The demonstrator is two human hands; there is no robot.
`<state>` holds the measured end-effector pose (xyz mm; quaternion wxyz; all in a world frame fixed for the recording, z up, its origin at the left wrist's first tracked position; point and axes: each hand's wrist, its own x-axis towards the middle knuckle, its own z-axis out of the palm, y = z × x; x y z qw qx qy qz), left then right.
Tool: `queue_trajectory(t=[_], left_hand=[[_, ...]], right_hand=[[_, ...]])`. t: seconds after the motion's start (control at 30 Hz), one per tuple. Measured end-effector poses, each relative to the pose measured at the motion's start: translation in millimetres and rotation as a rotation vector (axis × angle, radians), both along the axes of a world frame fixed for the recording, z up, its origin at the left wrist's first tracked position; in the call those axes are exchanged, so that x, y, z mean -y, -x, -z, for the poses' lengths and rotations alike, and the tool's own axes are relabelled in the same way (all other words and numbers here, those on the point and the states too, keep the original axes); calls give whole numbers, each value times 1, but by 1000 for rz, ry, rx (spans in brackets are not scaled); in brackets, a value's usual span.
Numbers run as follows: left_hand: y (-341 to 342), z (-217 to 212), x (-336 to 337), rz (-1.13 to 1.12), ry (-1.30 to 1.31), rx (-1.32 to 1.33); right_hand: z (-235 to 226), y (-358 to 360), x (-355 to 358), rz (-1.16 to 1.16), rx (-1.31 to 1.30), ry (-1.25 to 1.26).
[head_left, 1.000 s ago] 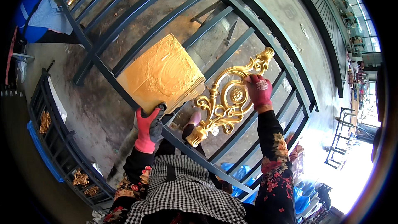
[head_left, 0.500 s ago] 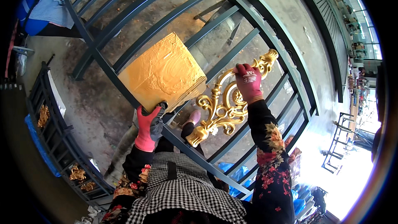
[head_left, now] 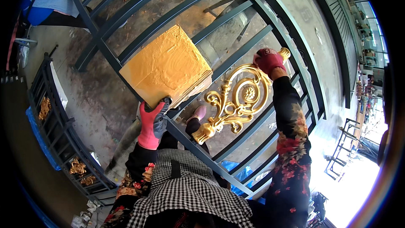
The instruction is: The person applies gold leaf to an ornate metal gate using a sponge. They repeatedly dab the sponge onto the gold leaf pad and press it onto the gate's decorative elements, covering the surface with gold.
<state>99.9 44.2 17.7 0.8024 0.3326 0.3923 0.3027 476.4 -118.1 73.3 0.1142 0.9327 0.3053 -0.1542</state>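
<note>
My left hand [head_left: 154, 123], in a pink glove with dark palm, is closed on the near corner of a square board [head_left: 168, 65], its thumb on top. Thick, streaky gold paint covers the board's upper face, and its right edge looks layered. A gold scrollwork ornament [head_left: 230, 109] sits among the bars of a dark metal railing panel [head_left: 162, 22]. Over the ornament's far right end, my right hand [head_left: 270, 61], in a dark red glove, is curled closed against the scroll. Whatever its fingers hold is hidden.
At left stands another dark railing [head_left: 59, 131] with gold ornaments in it. A slatted dark panel [head_left: 333, 33] lies at the far right. Blue plastic [head_left: 238, 173] shows below the near bars. A striped cloth [head_left: 57, 2] hangs at the upper left.
My right hand has moved right and slightly away along the ornament to its far end, uncovering the round scroll. My left hand stays on the board. The view has shifted slightly.
</note>
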Motion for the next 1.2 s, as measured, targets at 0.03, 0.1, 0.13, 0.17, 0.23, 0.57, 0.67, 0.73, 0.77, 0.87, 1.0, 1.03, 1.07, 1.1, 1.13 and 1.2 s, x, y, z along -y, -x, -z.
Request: queue_trajectory(t=[0.03,0.1,0.13,0.17,0.23,0.57,0.67,0.73,0.77,0.87,1.0,1.03,1.07,1.1,1.13,1.2], left_hand=[[0,-2,0,-9,13,6],[0,-5,1,-24,39,21],[0,-5,-1,-22,20,11],[2,-5,-2,-22,0,4],[1,-4,-3,-6,-29,-7],[4,-16,-11,178,-243,-41],[7,-14,-11,173,-195,-57],[9,-15,-11,161,-167,-49],[9,-18,-12,153,-146,-30],[15,-17,-14,126,-67,22],[22,-23,-17,120,-63,-33],[24,-24,-18,126,-41,-21],[26,-23,-20,132,-20,-9],[28,-24,-21,139,0,3],[26,-29,-19,142,-45,12],[28,-43,-20,124,-158,-1]], right_hand=[[-2,3,-2,-30,-32,9],[6,-7,17,-95,-106,-111],[5,-6,22,-33,28,-74],[-5,0,23,69,-64,-119],[4,13,40,128,-3,-229],[24,128,23,-212,-34,-466],[23,130,30,-266,-62,-502],[20,132,30,-154,-83,-483],[20,133,27,-65,-83,-452],[18,134,11,147,-102,-344],[10,137,-10,292,-139,-186],[11,138,-13,296,-131,-159],[10,138,-16,300,-122,-132],[6,135,-18,370,-188,-90],[20,123,-3,265,-90,-104],[21,110,6,408,-289,-291]])
